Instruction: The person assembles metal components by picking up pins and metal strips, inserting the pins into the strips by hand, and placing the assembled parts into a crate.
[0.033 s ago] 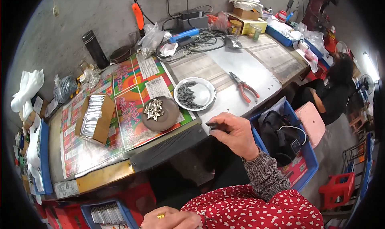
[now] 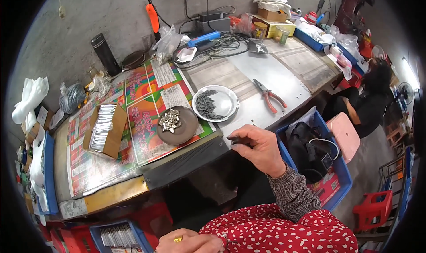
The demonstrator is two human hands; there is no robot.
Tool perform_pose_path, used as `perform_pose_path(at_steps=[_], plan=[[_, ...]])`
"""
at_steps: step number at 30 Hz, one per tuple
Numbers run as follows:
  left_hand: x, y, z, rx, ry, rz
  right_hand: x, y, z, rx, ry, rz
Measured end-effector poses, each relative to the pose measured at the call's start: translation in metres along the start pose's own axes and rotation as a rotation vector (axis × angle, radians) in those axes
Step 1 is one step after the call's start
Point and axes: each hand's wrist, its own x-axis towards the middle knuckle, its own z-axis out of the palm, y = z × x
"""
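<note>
My right hand (image 2: 259,150) hovers at the near edge of the workbench (image 2: 275,71), its fingers pinched on a small dark part (image 2: 235,141). My left hand (image 2: 191,243) rests low by my lap, fingers curled, a gold ring on one finger, with nothing showing in it. Just beyond my right hand stands a white plate (image 2: 228,103) with a heap of small dark metal pieces. A brown dish (image 2: 188,129) of short silvery pieces sits to its left on a colourful printed sheet (image 2: 142,142).
An open cardboard box (image 2: 116,135) of silvery strips lies further left. Red-handled pliers (image 2: 270,95) lie on the metal top. A blue crate (image 2: 339,173) with a black bag, a pink stool (image 2: 344,135) and a seated person (image 2: 368,98) are at the right.
</note>
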Motion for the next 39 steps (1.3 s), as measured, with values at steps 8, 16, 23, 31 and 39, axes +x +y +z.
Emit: perform_pose_path(at_steps=[8,16,23,31,39], plan=[[0.003,0.012,-0.006,-0.058,-0.058,0.100,-0.009,-0.002,0.003,0.068,-0.018,-0.042],[0.001,0.023,-0.009,-0.042,-0.078,0.102,-0.014,-0.006,0.009,0.080,-0.028,-0.073],[0.009,0.032,-0.021,-0.090,-0.279,0.005,-0.016,-0.006,0.010,0.096,-0.068,-0.090],[0.009,0.032,-0.020,-0.051,-0.314,-0.003,-0.017,-0.001,0.014,0.234,-0.094,-0.006],[0.010,0.027,-0.020,-0.103,-0.384,0.015,-0.019,-0.002,0.014,0.318,-0.116,0.047]])
